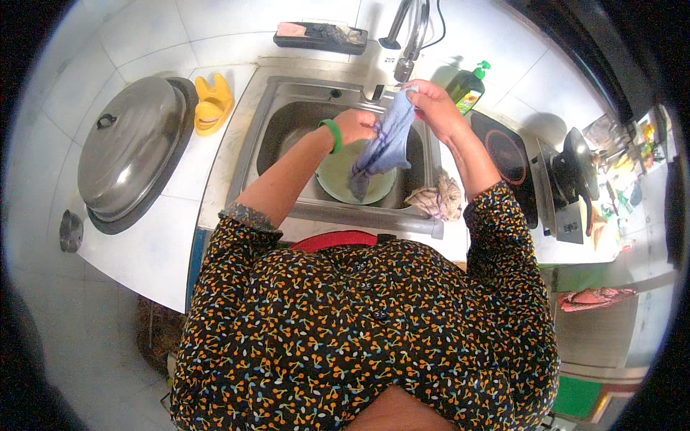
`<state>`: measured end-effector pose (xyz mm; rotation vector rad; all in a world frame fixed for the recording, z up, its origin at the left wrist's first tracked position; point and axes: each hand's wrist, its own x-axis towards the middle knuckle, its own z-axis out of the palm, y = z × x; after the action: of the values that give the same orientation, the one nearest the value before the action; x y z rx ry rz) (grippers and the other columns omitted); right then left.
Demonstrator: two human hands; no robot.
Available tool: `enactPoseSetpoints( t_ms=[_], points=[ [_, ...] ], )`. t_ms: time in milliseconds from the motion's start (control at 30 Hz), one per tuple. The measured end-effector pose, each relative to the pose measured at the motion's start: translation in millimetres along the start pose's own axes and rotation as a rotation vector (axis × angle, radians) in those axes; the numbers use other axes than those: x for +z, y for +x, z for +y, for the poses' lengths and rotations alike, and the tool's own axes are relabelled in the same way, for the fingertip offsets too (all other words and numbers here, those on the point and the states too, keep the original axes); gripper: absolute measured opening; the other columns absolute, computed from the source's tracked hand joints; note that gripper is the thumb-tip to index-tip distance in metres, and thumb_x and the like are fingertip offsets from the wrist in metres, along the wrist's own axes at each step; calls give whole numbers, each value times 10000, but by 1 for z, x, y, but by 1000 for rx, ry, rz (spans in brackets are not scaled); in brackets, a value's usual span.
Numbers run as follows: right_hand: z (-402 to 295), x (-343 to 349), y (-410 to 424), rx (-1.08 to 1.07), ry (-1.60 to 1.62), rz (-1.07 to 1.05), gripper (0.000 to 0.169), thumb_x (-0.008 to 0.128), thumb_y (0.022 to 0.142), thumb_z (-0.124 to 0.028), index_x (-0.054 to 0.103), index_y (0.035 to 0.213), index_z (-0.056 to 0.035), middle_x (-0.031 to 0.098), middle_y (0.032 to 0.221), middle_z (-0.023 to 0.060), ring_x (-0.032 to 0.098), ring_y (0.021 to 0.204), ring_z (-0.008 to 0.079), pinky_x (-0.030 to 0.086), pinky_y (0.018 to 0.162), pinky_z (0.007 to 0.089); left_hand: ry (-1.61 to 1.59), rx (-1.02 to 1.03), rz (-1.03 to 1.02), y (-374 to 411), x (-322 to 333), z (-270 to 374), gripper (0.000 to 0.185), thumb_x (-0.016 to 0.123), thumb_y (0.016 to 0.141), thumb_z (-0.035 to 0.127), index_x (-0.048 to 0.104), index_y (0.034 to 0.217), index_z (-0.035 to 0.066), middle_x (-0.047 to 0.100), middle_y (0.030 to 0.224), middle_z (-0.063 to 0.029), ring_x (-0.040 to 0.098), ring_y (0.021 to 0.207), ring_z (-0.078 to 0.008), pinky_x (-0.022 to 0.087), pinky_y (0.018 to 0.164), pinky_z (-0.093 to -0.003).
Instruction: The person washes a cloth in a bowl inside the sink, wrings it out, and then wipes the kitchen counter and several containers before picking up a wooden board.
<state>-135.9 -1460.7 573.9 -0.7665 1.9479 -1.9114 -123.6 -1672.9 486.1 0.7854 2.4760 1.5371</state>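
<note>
A blue-grey cloth (389, 137) hangs over the stainless steel sink (250, 186), its dark lower end above a pale green basin (339, 183). My right hand (435, 110) pinches the cloth's top corner just below the faucet (405, 64). Lower and to the left, my left hand (353, 127), with a green band at the wrist, grips the cloth's side edge; its fingertips are partly hidden. The basin sits inside the sink bowl, partly covered by the cloth and my left hand. On the sink's right rim lies a crumpled beige cloth (439, 199).
Left of the sink stand a large domed metal lid (135, 151) and a yellow plastic holder (212, 108). A pump bottle (466, 89) is behind my right forearm. Farther right are a black cooktop (506, 156) and a dark pan (579, 167). A black wall tray (321, 39) holds sponges.
</note>
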Motion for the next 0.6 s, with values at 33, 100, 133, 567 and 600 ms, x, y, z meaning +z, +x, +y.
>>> enactPoseSetpoints(
  t_ms=[33,100,133,567,600],
  points=[
    [-1,-1,-4,-1,-30,-14,132,528,850,-151,577,964,-106,577,841,-52,515,727,43,401,637,189,61,19,24,-3,-1,-3,166,579,753,118,596,883,16,616,801,-10,543,782,-109,416,764,-258],
    [0,-6,-10,-37,-126,94,116,540,840,-133,602,925,-85,571,791,-59,493,683,31,393,612,182,178,56,69,-12,-2,-3,167,578,756,131,592,877,17,611,787,-10,540,761,-105,421,742,-258],
    [5,-16,-11,-89,-207,132,107,543,837,-122,609,906,-74,570,769,-60,486,664,32,387,597,180,214,1,87,-13,-4,-1,172,570,767,152,592,869,16,601,758,-23,536,740,-107,427,702,-263],
    [6,-33,-14,-317,-437,453,133,609,805,-155,635,841,-30,570,680,-47,479,627,44,408,583,208,189,84,401,-15,-31,37,221,585,764,194,599,895,17,628,814,-77,577,765,-135,454,701,-273],
    [17,-27,-14,-329,-446,496,145,601,810,-165,634,844,-28,570,666,-32,479,620,50,412,587,215,193,83,421,-17,-29,29,222,589,759,193,601,897,19,629,815,-76,578,767,-137,456,704,-275]
  ],
)
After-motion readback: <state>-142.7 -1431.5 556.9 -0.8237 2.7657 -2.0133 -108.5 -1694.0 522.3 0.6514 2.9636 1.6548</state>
